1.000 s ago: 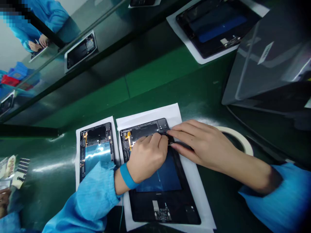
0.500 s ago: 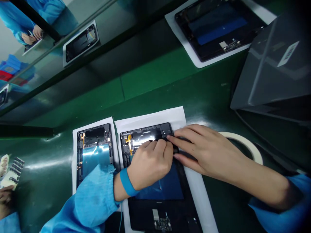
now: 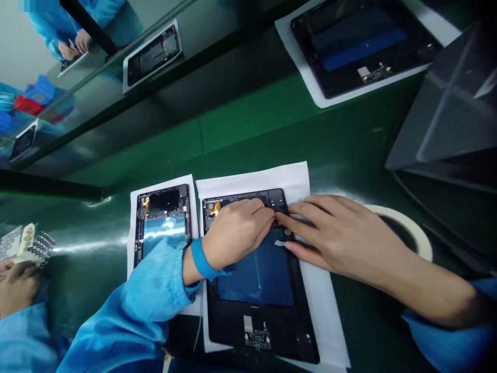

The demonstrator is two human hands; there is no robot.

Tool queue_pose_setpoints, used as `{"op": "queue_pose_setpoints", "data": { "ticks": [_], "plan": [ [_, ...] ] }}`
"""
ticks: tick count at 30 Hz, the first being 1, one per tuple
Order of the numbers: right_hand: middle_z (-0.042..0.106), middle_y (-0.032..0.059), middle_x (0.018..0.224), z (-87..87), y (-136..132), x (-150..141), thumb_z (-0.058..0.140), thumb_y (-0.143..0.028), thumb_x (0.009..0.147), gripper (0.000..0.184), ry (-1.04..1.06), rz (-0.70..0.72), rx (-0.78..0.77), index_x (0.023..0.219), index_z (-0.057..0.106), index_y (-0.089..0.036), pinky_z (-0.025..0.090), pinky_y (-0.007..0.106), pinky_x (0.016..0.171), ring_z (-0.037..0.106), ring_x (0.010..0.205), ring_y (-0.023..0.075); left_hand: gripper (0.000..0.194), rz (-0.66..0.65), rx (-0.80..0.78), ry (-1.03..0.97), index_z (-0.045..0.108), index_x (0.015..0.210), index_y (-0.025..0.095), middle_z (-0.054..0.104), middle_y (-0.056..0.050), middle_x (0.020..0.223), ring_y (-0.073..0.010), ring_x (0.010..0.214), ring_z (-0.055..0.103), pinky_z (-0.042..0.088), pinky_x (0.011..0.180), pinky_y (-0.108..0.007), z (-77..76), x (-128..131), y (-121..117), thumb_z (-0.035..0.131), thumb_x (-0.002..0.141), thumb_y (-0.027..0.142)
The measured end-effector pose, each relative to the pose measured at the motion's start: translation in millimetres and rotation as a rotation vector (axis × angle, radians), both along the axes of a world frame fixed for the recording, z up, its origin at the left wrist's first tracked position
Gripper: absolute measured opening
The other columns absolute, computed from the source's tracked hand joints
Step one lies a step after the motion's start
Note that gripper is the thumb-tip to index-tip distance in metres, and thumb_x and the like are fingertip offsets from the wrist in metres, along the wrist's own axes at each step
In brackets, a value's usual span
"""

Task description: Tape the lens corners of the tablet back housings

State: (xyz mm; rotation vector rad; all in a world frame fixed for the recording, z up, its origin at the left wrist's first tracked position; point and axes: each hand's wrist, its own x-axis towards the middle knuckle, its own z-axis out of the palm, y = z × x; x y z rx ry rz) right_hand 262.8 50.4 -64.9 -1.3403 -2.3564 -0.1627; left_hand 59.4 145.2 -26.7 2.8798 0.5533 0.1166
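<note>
An opened tablet [image 3: 264, 326] lies on white paper [image 3: 252, 178], its inner parts and blue film showing. My left hand [image 3: 236, 228], wearing a blue wrist strap [image 3: 204, 259], reaches over its upper half. The fingers of that hand are closed in a pinch near the tablet's upper right corner; what they grip is hidden. From the right, my right hand [image 3: 334, 233] rests along the tablet's right edge, fingers stretched out and thumb apart. Its index fingertip meets the left fingertips. A small pale strip [image 3: 278, 242] shows beside the right thumb tip.
Another opened tablet [image 3: 165, 223] lies close on the left, partly under my left sleeve. A tape roll [image 3: 421, 238] and a grey box [image 3: 458, 114] are at the right. Farther off is a larger opened tablet [image 3: 368, 46]. A co-worker's hand [image 3: 19, 285] holds sticker sheets at far left.
The view has shifted, so the bench things appear farther right and the near tablets higher. My left fingers have changed their bend at the same corner. The pale strip now shows by my right thumb.
</note>
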Motion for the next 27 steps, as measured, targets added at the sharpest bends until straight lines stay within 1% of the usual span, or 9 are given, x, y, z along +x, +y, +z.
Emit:
{"op": "queue_pose_setpoints", "data": {
  "ticks": [3,6,8,10,12,15,19,22,27],
  "plan": [
    [0.068,0.0104,0.101,0.7,-2.3,-1.5,0.047,-0.038,0.102,0.034,-0.034,-0.011,-0.014,0.115,0.071,-0.018,0.046,0.040,0.083,0.059,0.097,0.0268,0.025,0.007,-0.098,-0.018,0.068,0.094,0.014,0.067,-0.006,0.087,-0.0193,0.081,0.064,0.052,0.072,-0.030,-3.0,-0.3,4.9,0.046,0.105,0.021],
    [0.069,0.0124,0.102,2.8,-5.1,-3.7,0.050,-0.036,0.100,0.035,-0.062,-0.023,-0.040,0.119,0.070,-0.014,0.046,0.042,0.083,0.059,0.098,0.0290,0.023,0.023,-0.178,-0.014,0.068,0.095,0.015,0.068,-0.005,0.089,-0.0184,0.083,0.065,0.051,0.073,-0.029,-4.8,-0.4,8.1,0.048,0.105,0.021],
    [0.069,0.0121,0.104,3.3,-6.3,-4.7,0.052,-0.037,0.099,0.036,-0.037,-0.029,-0.066,0.121,0.069,-0.013,0.047,0.042,0.081,0.060,0.100,0.0295,0.022,0.027,-0.207,-0.016,0.068,0.096,0.016,0.068,-0.005,0.091,-0.0179,0.084,0.065,0.050,0.074,-0.028,-5.8,-0.6,9.3,0.048,0.105,0.021],
    [0.070,0.0104,0.104,3.2,-6.5,-5.0,0.054,-0.038,0.099,0.035,0.017,-0.041,-0.082,0.120,0.068,-0.014,0.048,0.040,0.080,0.061,0.099,0.0285,0.023,0.028,-0.213,-0.023,0.068,0.096,0.015,0.068,-0.005,0.090,-0.0178,0.084,0.064,0.050,0.074,-0.028,-7.0,-0.9,9.7,0.047,0.105,0.022],
    [0.071,0.0092,0.103,3.6,-5.4,-5.2,0.056,-0.034,0.098,0.030,0.071,-0.061,-0.068,0.117,0.068,-0.014,0.049,0.039,0.082,0.063,0.096,0.0262,0.026,0.025,-0.203,-0.029,0.068,0.094,0.015,0.067,-0.005,0.089,-0.0179,0.082,0.063,0.050,0.073,-0.029,-8.7,-1.1,9.7,0.046,0.106,0.023],
    [0.074,0.0074,0.098,6.1,-1.8,-6.6,0.064,-0.026,0.094,0.025,0.103,-0.129,-0.012,0.115,0.067,-0.012,0.049,0.034,0.077,0.065,0.085,0.0212,0.027,0.014,-0.194,-0.055,0.067,0.093,0.015,0.066,-0.005,0.087,-0.0179,0.080,0.063,0.051,0.073,-0.030,-11.8,-1.6,9.2,0.045,0.106,0.023],
    [0.074,0.0041,0.087,9.7,3.7,-11.5,0.067,-0.021,0.091,0.023,0.054,-0.214,0.016,0.113,0.067,-0.014,0.045,0.033,0.064,0.063,0.070,0.0179,0.025,0.012,-0.189,-0.102,0.067,0.090,0.014,0.064,-0.004,0.084,-0.0176,0.079,0.063,0.052,0.074,-0.030,-14.6,-2.1,8.8,0.047,0.105,0.021],
    [0.074,0.0030,0.086,9.5,5.5,-14.8,0.067,-0.021,0.090,0.024,0.031,-0.237,0.011,0.114,0.068,-0.016,0.044,0.033,0.062,0.063,0.069,0.0182,0.025,0.018,-0.194,-0.103,0.067,0.089,0.015,0.063,-0.004,0.083,-0.0176,0.078,0.062,0.053,0.073,-0.031,-15.4,-2.2,9.0,0.048,0.104,0.022],
    [0.073,0.0037,0.083,7.6,5.5,-16.4,0.069,-0.021,0.089,0.022,0.002,-0.253,0.040,0.109,0.070,-0.014,0.041,0.033,0.059,0.060,0.066,0.0174,0.027,0.028,-0.204,-0.105,0.067,0.087,0.015,0.064,-0.004,0.083,-0.0173,0.078,0.062,0.053,0.072,-0.030,-15.3,-0.8,9.5,0.048,0.104,0.022]
  ]
}}
